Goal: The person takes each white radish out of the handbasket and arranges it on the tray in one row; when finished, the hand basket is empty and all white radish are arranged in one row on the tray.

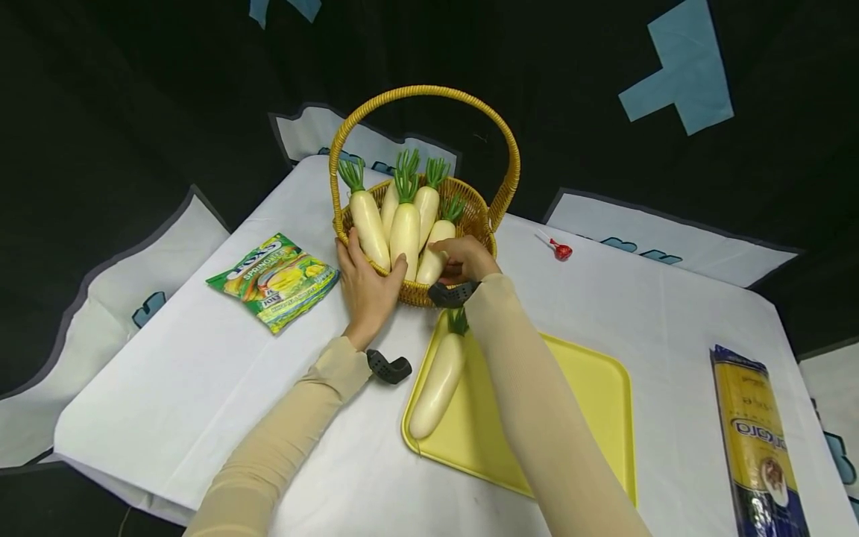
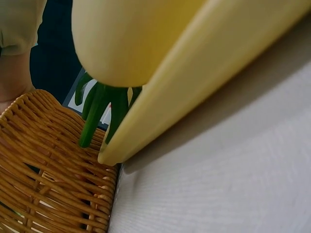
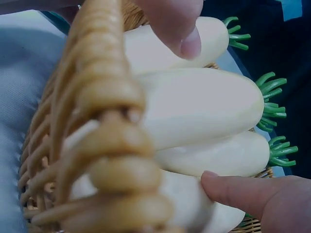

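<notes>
A wicker basket (image 1: 506,198) with a tall arched handle holds several white radishes (image 1: 405,235), their green tops pointing up. My left hand (image 1: 369,292) spreads over the basket's left front side, its thumb lying against the radishes; that thumb also shows at the top of the right wrist view. On the right, my right hand (image 1: 473,257) holds the rightmost radish (image 1: 436,250), with one fingertip (image 3: 211,180) on its side. Some of its fingers are hidden. Another white radish (image 1: 439,384) lies on a yellow tray (image 1: 593,388) below the basket.
A green and yellow snack packet (image 1: 275,282) lies left of the basket. To the right are a red lollipop (image 1: 561,250) and a long yellow and blue pasta packet (image 1: 758,447). Everything stands on a white-covered table (image 1: 181,373) before a black backdrop.
</notes>
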Tool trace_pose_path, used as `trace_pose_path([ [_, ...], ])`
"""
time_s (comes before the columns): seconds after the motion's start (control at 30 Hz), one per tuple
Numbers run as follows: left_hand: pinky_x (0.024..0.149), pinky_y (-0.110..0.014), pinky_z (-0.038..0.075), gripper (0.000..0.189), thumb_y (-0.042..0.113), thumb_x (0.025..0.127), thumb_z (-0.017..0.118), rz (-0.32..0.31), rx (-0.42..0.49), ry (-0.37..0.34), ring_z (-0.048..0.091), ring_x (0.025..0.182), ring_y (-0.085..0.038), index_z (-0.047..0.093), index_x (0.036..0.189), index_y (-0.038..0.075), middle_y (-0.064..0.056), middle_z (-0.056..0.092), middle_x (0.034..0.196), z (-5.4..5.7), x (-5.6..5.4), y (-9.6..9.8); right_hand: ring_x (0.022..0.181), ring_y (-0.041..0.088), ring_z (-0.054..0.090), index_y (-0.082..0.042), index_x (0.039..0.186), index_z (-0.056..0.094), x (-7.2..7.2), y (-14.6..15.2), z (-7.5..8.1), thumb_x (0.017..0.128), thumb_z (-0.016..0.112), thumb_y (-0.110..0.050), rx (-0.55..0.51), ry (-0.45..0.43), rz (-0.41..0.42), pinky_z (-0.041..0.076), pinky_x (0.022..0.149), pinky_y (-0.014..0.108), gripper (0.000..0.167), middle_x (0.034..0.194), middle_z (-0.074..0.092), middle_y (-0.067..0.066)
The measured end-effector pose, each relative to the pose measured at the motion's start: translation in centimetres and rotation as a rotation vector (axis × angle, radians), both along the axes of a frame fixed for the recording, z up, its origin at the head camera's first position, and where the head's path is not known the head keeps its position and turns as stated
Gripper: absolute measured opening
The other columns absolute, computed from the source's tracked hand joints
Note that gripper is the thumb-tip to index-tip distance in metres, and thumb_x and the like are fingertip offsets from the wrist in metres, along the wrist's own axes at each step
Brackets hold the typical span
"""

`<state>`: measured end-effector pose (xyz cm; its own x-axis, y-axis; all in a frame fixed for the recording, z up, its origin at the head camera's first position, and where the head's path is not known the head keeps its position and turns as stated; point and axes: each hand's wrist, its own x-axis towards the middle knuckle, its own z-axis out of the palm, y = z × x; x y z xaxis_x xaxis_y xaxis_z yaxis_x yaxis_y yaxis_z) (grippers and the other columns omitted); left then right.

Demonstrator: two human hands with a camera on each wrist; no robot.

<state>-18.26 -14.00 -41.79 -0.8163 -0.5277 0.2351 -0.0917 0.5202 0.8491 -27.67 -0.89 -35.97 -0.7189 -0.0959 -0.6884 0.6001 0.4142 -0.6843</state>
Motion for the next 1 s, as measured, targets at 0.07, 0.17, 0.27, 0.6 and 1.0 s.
trace_pose_path([
  [0.07,0.106,-0.052,0.022,0.089,0.048,0.077,0.058,-0.006,0.003,-0.001,0.020,0.134,-0.041,0.012,0.145,0.014,-0.024,0.006,0.150,0.0,0.0,0.1,0.064,0.017,0.055,-0.009,0.086,0.054,0.0,0.1,0.0,0.083,0.062,-0.028,-0.003,0.006,-0.001,0.053,0.075,0.034,0.021,0.079,0.052,0.008],
  [0.17,0.106,-0.053,0.022,0.089,0.048,0.077,0.058,-0.009,0.014,-0.002,0.020,0.134,-0.041,0.012,0.145,0.014,-0.023,0.005,0.150,0.1,0.0,0.2,0.064,0.018,0.055,-0.010,0.088,0.053,0.1,0.2,0.1,0.084,0.062,-0.028,-0.011,0.006,-0.004,0.053,0.070,0.032,0.021,0.077,0.052,0.008],
  [0.27,0.106,-0.053,0.022,0.090,0.048,0.077,0.059,-0.004,0.020,-0.008,0.020,0.134,-0.041,0.011,0.145,0.015,-0.023,0.005,0.150,0.1,0.0,0.2,0.063,0.017,0.055,-0.010,0.091,0.053,0.2,0.2,0.4,0.084,0.060,-0.029,-0.025,0.007,-0.005,0.053,0.077,0.034,0.021,0.077,0.053,0.007],
  [0.6,0.107,-0.052,0.021,0.090,0.047,0.077,0.059,0.006,0.003,0.001,0.020,0.134,-0.041,0.012,0.145,0.015,-0.024,0.006,0.150,0.4,0.0,0.1,0.059,0.013,0.056,-0.008,0.100,0.056,0.2,0.2,3.6,0.082,0.059,-0.035,-0.121,0.177,0.011,0.054,0.073,0.030,0.033,0.080,0.055,0.006],
  [1.0,0.106,-0.053,0.021,0.090,0.049,0.076,0.059,-0.007,0.013,-0.007,0.020,0.134,-0.041,0.012,0.145,0.015,-0.023,0.005,0.150,0.2,0.1,0.0,0.074,0.013,0.058,-0.006,0.120,0.046,4.7,4.5,6.6,0.085,0.056,-0.035,-0.290,0.326,0.067,0.053,0.060,0.025,0.047,0.105,0.048,0.009],
])
